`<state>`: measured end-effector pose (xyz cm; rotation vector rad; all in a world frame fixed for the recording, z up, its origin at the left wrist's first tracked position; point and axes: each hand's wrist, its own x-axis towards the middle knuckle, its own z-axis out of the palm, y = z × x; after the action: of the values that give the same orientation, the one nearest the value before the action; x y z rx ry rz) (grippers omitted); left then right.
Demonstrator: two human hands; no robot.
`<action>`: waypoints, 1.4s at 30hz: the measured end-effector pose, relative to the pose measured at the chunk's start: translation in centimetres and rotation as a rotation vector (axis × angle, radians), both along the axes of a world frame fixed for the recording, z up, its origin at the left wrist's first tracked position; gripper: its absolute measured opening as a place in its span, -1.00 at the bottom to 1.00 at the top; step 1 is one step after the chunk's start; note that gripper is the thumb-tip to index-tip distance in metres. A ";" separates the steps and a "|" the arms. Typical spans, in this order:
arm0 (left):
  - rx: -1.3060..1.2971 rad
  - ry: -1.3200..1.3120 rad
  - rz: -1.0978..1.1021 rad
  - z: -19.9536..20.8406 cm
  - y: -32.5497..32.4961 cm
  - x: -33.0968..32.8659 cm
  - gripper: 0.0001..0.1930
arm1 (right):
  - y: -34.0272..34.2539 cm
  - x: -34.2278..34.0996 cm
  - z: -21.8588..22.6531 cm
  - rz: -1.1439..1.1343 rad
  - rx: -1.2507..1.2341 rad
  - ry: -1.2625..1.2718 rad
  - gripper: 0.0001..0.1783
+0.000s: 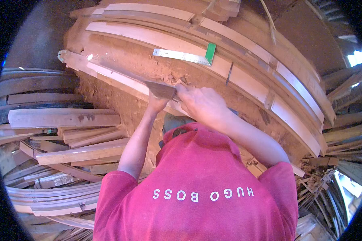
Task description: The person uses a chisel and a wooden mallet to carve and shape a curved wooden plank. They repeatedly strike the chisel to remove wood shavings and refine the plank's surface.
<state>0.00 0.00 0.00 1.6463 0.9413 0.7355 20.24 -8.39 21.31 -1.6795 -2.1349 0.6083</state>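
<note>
Here, the right hand (202,103) is gripping the handsaw (162,90) at its broad end; it's extending leftward from those fingers, hiding fingers of the left hand (158,103), whose grip I cannot tell.

There was just one saw (161,90), one green-handled square (183,56), one thin dark stick (229,74), one left hand (158,103), one right hand (203,103). Boards (64,118)? Way too many to tally, tbh.

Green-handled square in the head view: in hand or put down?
Put down: the green-handled square lies clear of both the left hand and the right hand, with no fingers touching it.
</note>
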 end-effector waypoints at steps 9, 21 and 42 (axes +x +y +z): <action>-0.074 -0.246 0.097 -3.7 -0.1 -0.3 -0.53 | -0.3 -0.6 2.1 -0.021 0.216 0.153 -0.59; -0.630 -0.849 0.497 -0.2 4.1 -2.9 -0.80 | 0.0 1.7 5.0 -0.120 0.182 0.325 -0.69; -0.082 -0.280 0.122 -0.7 -2.6 1.8 -0.56 | -1.4 1.9 4.9 -0.102 0.294 0.402 -0.68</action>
<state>1.83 -2.61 -0.70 1.3810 0.8635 0.9698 22.14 -9.84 26.20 -1.3634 -1.7456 0.5200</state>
